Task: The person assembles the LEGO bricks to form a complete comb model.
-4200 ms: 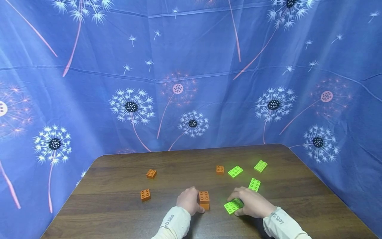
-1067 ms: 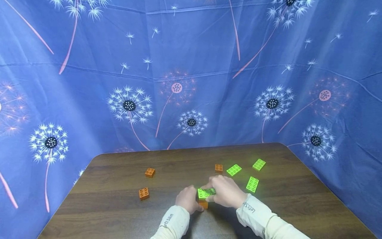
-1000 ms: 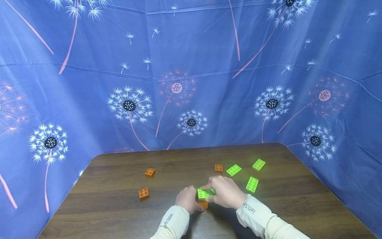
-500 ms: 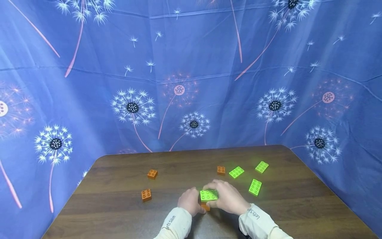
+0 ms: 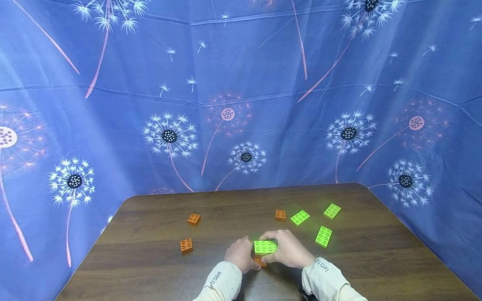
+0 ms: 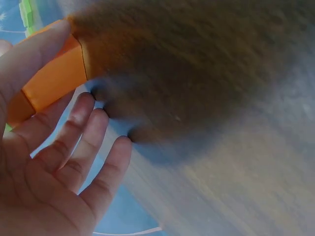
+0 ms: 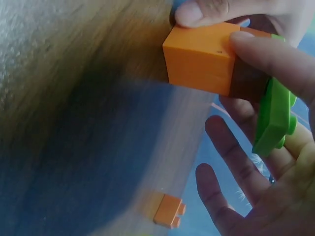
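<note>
A stack of toy building bricks stands near the table's front: a lower orange brick, a darker orange brick on it, and a flat green brick on top that overhangs to the right. My left hand grips the lower orange brick from the left, its thumb across the brick's side. The other left fingers are spread. From the right, my right hand holds the stack, thumb on the orange bricks' seam and fingers behind. The stack hides part of those fingers.
On the wooden table, two orange bricks lie to the left, a nearer one and a farther one. Another orange brick and three green ones, including one nearest the right hand, lie at right. A blue curtain hangs behind.
My right hand has brought the green brick leftward onto the orange stack. Since then its fingers have shifted lower around the stack, showing more of the green top. My left hand keeps its hold.
</note>
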The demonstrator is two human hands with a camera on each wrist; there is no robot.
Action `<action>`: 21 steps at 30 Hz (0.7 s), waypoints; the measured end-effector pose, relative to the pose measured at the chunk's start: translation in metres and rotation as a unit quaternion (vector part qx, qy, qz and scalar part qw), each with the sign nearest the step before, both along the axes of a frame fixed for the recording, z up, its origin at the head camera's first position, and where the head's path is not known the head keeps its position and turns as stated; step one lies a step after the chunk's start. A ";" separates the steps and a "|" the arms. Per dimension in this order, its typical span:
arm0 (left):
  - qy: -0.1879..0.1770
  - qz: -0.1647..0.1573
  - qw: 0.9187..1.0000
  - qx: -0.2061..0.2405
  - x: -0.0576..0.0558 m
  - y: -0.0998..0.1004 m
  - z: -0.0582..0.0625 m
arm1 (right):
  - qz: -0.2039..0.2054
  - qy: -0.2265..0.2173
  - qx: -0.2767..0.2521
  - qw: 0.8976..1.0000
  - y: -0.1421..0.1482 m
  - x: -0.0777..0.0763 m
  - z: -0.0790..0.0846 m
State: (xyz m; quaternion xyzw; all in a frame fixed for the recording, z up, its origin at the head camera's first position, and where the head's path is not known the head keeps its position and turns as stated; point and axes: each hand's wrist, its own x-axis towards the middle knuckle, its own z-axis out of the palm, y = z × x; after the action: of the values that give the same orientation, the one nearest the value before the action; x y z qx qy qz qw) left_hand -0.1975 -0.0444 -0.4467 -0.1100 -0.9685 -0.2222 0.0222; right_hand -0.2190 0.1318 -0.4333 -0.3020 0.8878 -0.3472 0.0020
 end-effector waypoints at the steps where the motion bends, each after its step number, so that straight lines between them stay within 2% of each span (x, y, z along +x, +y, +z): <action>1: -0.003 -0.003 1.000 -0.003 0.000 -0.001 0.000 | 0.002 -0.002 0.001 1.000 0.000 0.000 0.000; 7: -0.005 -0.029 0.999 -0.012 0.000 -0.006 0.001 | 0.004 -0.015 0.006 1.000 0.003 -0.003 0.003; 13: -0.013 -0.049 0.999 0.014 -0.004 -0.015 0.002 | 0.000 -0.019 0.011 1.000 0.005 -0.004 0.003; 17: -0.012 -0.057 0.998 0.035 -0.003 -0.028 0.007 | -0.001 -0.018 0.015 1.000 0.004 -0.004 0.003; 21: 0.009 -0.051 0.997 0.060 -0.003 -0.047 0.013 | -0.004 -0.021 0.015 1.000 0.003 -0.002 0.005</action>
State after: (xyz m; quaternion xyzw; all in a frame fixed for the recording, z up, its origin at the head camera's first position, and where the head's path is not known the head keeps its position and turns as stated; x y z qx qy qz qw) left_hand -0.2002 -0.0912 -0.4340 -0.1599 -0.9464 -0.2794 0.0265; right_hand -0.2212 0.1346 -0.4287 -0.2915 0.8937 -0.3403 0.0235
